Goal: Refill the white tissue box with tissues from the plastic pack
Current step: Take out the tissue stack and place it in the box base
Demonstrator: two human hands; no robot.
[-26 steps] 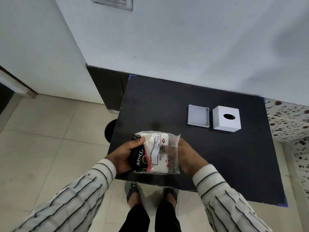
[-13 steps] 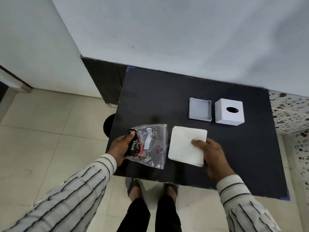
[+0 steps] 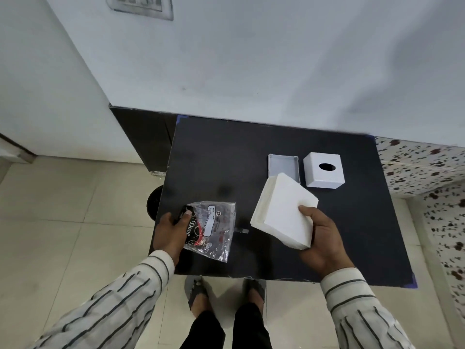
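1. A person's right hand (image 3: 323, 238) grips a thick square stack of soft white tissues (image 3: 283, 212), thumb on top, fingers curled beneath; the stack tilts toward 11 o'clock from the hand.
2. The left hand (image 3: 169, 233) pinches the crinkled, glossy clear plastic pack (image 3: 212, 229), flattened, with a dark printed label, thumb pressed on its left end; the pack extends toward 3 o'clock.
3. On the matte black table (image 3: 221, 159), the white tissue box (image 3: 324, 173), a smooth cube with an oval opening, stands at 12 o'clock from the right hand, well apart.
4. Just beside it, at its 9 o'clock, lies its shallow grey-white tray base (image 3: 283, 166), partly hidden by the stack.
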